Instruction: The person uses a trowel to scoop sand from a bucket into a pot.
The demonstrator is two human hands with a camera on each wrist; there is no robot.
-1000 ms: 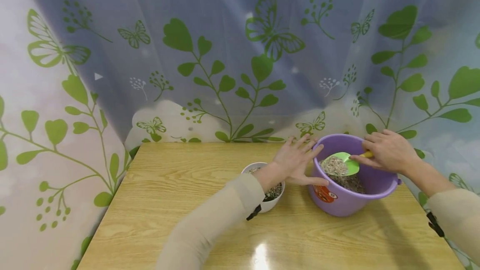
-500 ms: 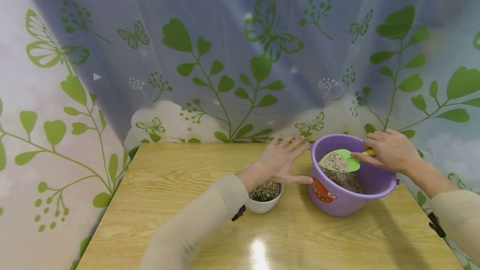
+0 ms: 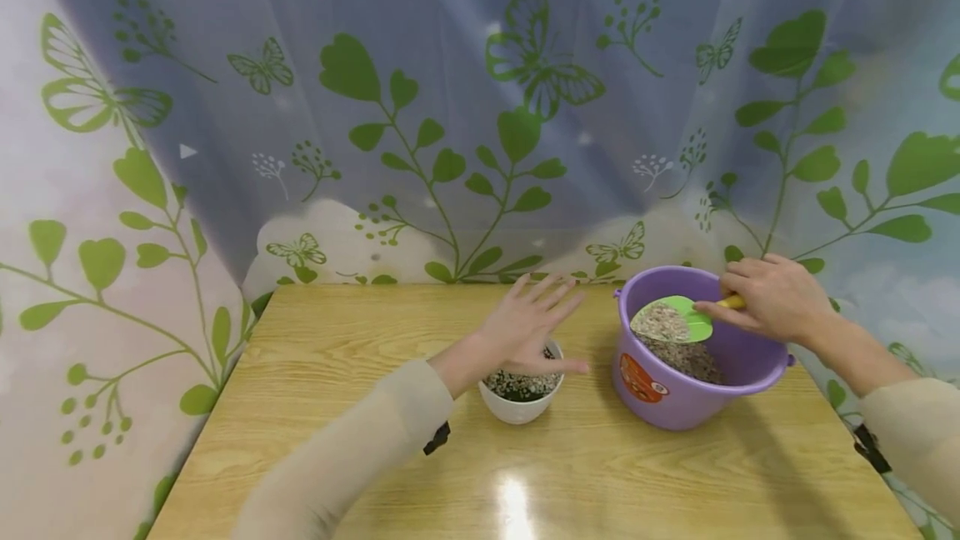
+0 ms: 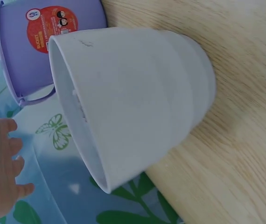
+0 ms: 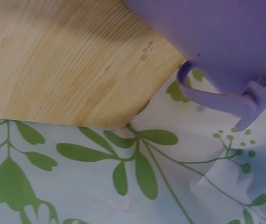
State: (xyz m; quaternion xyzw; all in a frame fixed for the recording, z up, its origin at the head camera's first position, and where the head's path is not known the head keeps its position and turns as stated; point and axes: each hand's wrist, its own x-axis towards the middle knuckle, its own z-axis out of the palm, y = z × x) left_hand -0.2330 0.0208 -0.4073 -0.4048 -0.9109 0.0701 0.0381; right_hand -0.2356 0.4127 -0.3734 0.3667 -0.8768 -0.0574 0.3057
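Observation:
In the head view my right hand (image 3: 776, 298) grips the yellow handle of a green scoop (image 3: 678, 319), which carries a heap of pale, grainy mix. The scoop is inside the rim of a purple bucket (image 3: 675, 407), above more of the same mix. My left hand (image 3: 521, 327), fingers spread, hovers over a white pot (image 3: 517, 413) and holds nothing. Dark soil topped with pale grains shows in that pot; the hand hides its back part. From the left wrist the pot's smooth outer wall (image 4: 133, 98) is seen up close, with spread fingers (image 4: 18, 165) beyond its rim.
The wooden table (image 3: 360, 323) carries both containers, the bucket right of the pot with a gap between. A curtain (image 3: 450, 107) printed with leaves and butterflies hangs behind the table. The bucket's handle (image 5: 212, 100) hangs out at its side in the right wrist view.
My left hand has moved left, away from the bucket's rim, to above the white pot. The right hand and loaded scoop have stayed nearly in place.

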